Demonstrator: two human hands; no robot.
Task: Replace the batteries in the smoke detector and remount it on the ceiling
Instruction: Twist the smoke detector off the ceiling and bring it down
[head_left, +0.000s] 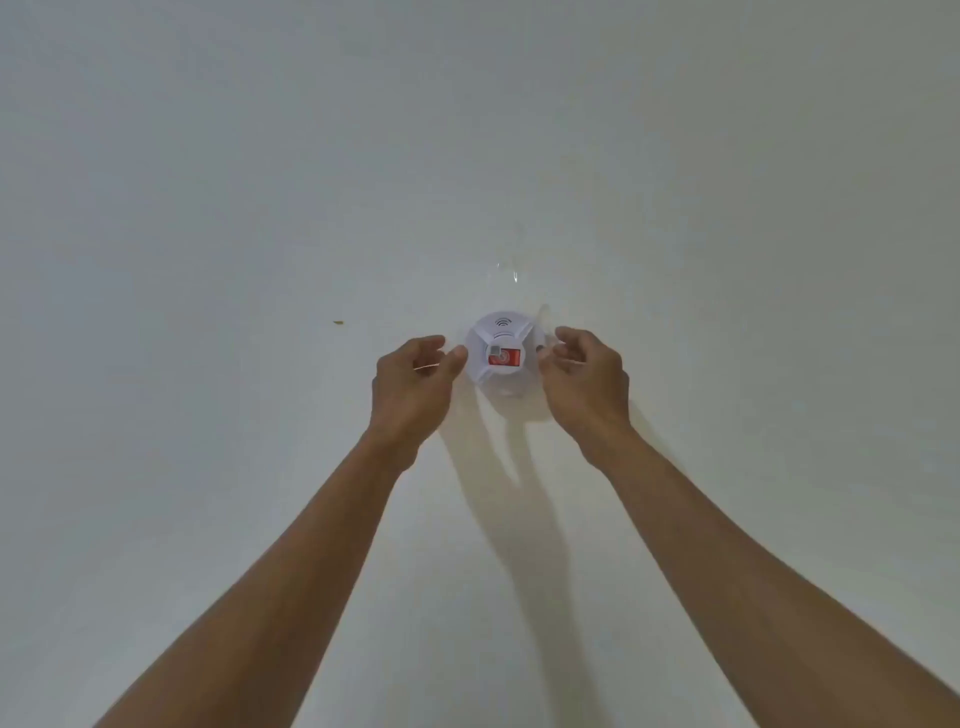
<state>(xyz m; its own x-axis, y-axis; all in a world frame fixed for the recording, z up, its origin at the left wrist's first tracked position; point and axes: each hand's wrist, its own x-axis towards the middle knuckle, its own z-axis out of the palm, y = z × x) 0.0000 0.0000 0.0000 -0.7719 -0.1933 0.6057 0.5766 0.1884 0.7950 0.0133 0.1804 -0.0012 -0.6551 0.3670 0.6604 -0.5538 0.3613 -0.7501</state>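
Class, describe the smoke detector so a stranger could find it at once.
Look at the pale ceiling. Between the left hand and right hand sits the smoke detector, a round white disc. Its red label sets it apart.

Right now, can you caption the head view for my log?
Both hands, left hand and right hand, flank the white smoke detector against the ceiling.

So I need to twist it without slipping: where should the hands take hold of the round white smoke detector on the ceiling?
Probably by the outer rim of the round white smoke detector, from opposite sides, left hand and right hand where they already flank it. The domed face with the red label offers no edge, while the circular side wall stands out from the pale ceiling.
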